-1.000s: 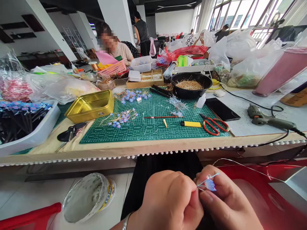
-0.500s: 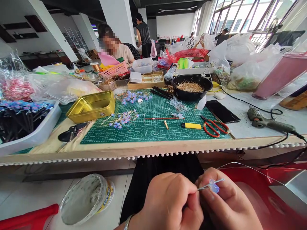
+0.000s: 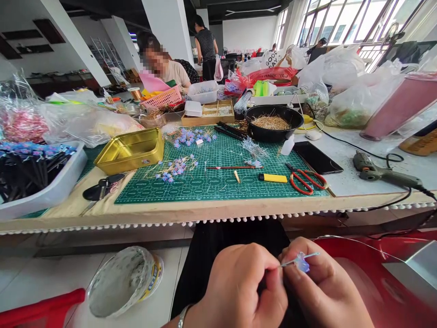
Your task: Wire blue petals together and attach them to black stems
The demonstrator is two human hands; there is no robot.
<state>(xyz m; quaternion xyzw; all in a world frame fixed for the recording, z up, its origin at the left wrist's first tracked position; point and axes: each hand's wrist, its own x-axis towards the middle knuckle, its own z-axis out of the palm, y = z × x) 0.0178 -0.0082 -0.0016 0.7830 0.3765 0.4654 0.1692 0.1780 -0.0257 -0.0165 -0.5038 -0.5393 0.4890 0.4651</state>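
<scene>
Left hand: the left hand (image 3: 241, 289) is curled low before the lap, fingertips pinched on a thin wire (image 3: 290, 262).
Right hand: the right hand (image 3: 321, 291) is closed, thumb and forefinger gripping a small blue bead flower (image 3: 301, 263) on that wire, below the table edge (image 3: 218, 212).
Hidden: both wrists are cut off by the frame's bottom; the wire's far end fades against the red stool (image 3: 368, 273).
Change: compared with a second ago, the flower sits slightly lower and the hands press closer together.

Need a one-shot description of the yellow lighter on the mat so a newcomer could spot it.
Start at the green cutting mat in the middle of the table. Near its front right edge, just left of the red-handled scissors, lies the yellow lighter. It is the only solid yellow bar there, thicker than the thin red stick behind it.
</scene>
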